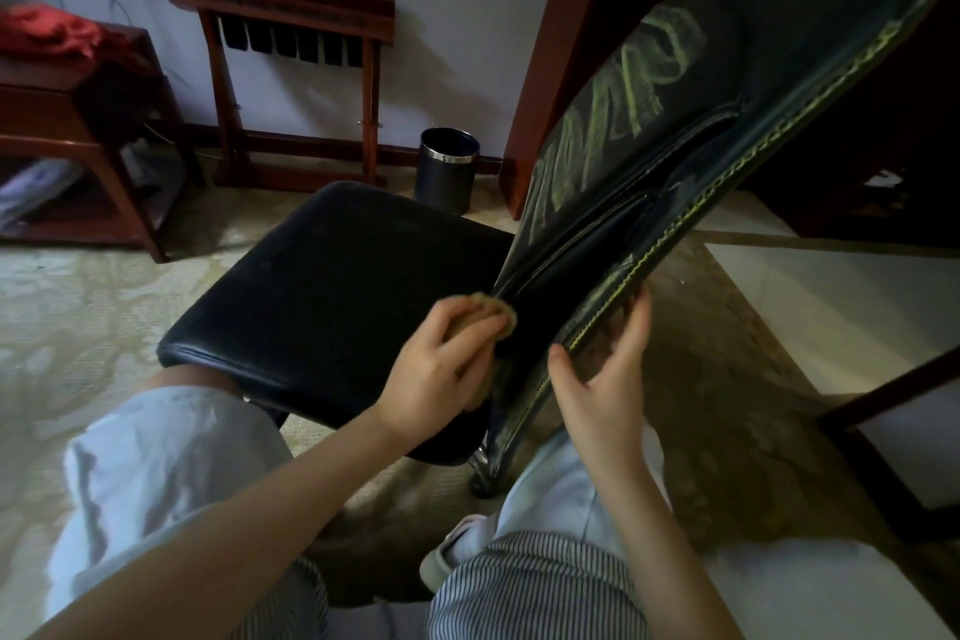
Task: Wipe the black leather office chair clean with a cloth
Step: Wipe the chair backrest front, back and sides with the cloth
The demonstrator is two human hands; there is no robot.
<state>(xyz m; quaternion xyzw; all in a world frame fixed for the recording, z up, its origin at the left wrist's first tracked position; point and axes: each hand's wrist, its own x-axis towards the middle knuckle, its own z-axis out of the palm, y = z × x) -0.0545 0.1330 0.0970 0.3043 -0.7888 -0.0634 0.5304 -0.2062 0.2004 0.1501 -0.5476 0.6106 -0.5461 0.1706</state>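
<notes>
Down at the foot of the backrest (675,130), where it meets the seat (332,286) of the black leather office chair (363,327), your left hand (441,374) has its fingers curled over the tan cloth (498,309) and presses it against the leather. Your right hand (602,379) pinches the stitched side edge of the backrest, thumb on the front and fingers round behind.

That right-hand hold is light, so a hard push from the cloth could swing or roll the chair away from you (the metal bin (447,169) stands near the seat's far corner and could get knocked). The cloth is bunched small under your palm, so it may skip the deep fold beside it. Pale greenish streaks mark the backrest higher up; whether they are dust or smear, you cannot tell from here, but a soiled cloth would likely spread them rather than lift them.
</notes>
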